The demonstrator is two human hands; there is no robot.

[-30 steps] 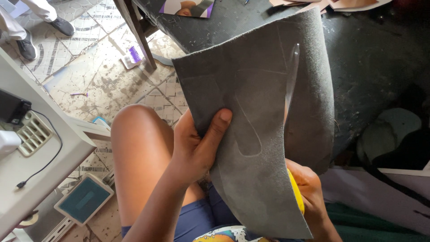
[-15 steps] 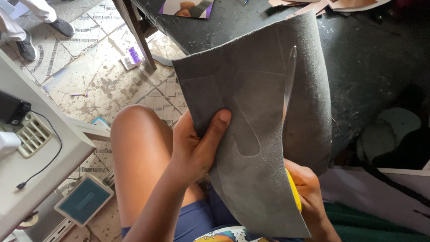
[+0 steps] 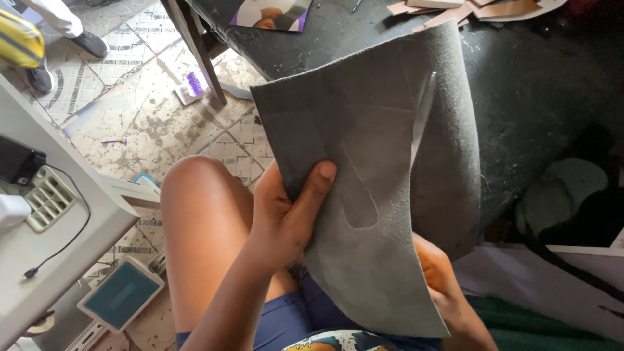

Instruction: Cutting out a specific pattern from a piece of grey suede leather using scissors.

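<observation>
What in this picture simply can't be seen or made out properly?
- Head view: most of the right hand is hidden behind the grey sheet, so what it grips cannot be told.
- The blade poking through the sheet: its handle is behind the sheet.
- The left hand: its fingers, apart from the thumb, are behind the sheet.
- The person standing top left: cut off by the frame edge; only shoes show.

- Worktop (image 3: 520, 84): dark, worn surface.
- On it: tan offcuts (image 3: 481, 10) at far edge; purple-edged photo print (image 3: 270, 13).
- Floor (image 3: 130, 123): patterned tiles, stained; small purple packet (image 3: 193, 86) beside worktop leg (image 3: 195, 52).
</observation>
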